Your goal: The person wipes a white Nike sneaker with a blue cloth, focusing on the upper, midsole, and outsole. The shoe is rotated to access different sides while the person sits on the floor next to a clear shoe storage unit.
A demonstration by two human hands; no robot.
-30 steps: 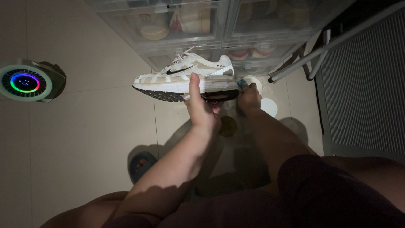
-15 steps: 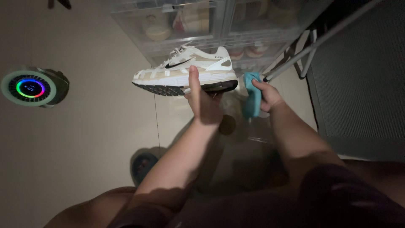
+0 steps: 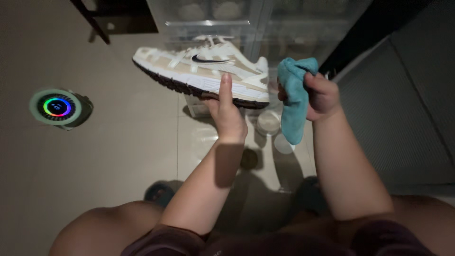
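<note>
Above a dim beige tiled floor [image 3: 118, 156] with a round glowing device [image 3: 57, 107], the left hand [image 3: 228, 116] grips a sneaker [image 3: 199, 71] while the right hand [image 3: 320, 95] clutches a teal cloth [image 3: 294, 95].

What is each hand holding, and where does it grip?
The left hand holds a white and beige sneaker from under its sole, thumb up the side. The right hand clutches a bunched teal cloth near its top.
</note>
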